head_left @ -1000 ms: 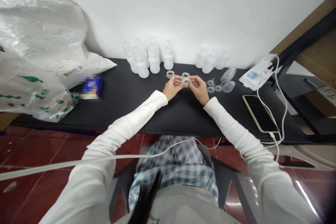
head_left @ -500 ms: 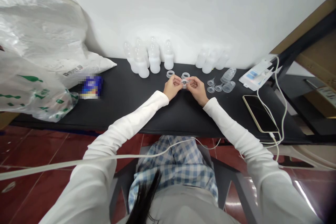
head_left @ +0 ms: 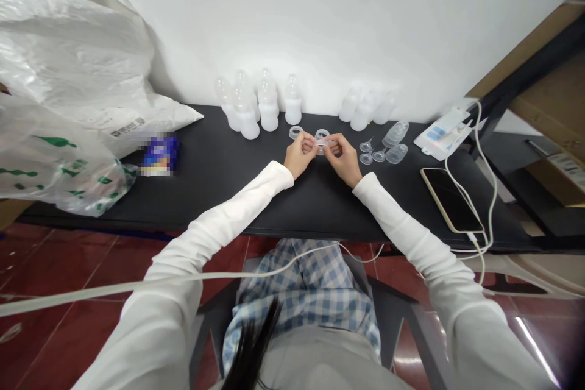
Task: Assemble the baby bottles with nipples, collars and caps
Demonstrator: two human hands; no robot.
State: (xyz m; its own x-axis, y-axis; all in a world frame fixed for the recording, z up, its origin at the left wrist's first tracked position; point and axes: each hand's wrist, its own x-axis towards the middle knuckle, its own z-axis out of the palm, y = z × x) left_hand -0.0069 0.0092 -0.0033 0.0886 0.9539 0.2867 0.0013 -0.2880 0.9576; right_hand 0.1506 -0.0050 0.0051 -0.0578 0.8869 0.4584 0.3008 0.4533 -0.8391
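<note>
**Left hand [head_left: 300, 155] and right hand [head_left: 345, 159] hold a clear plastic ring [head_left: 322, 146] over the black surface [head_left: 219, 198].**
Fingers [head_left: 309, 142] clamp together on it, hiding most of the ring; which way it faces cannot be made out.

No words or numbers can be read anywhere. Left of the left hand [head_left: 299, 155], the white sack [head_left: 68, 36] carries a barcode-like label [head_left: 127, 128], too small to make out, and the blue packet [head_left: 159, 155] is blurred. The plastic bag [head_left: 46, 170] shows only green marks. Right of the right hand [head_left: 342, 161], the white card [head_left: 442, 137] has blue patches, and the carton [head_left: 548, 91] has a striped label [head_left: 567, 172], both illegible.
</note>
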